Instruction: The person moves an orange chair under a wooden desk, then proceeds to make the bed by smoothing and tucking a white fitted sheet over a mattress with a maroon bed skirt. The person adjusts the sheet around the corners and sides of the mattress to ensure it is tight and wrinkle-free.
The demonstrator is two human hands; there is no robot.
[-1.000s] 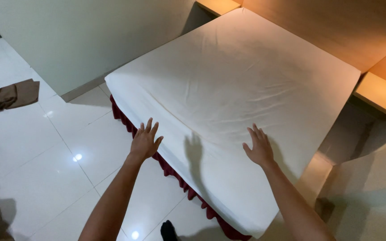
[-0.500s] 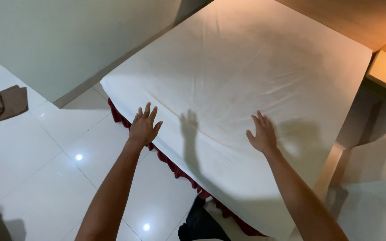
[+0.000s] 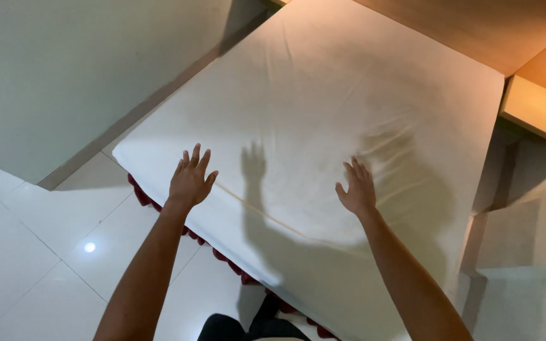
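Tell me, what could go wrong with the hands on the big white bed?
The white sheet already has wrinkles beside the right hand; pushing across it could bunch more. The left hand is near the bed's edge, above the red skirt, so it might slide off. The tiled floor looks shiny, maybe slippery when leaning.

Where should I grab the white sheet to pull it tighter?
Probably pinch the white sheet along its near hanging edge, coming from the foot side below both open hands, left hand and right hand; the top lies flat, with wrinkles only near the right hand.
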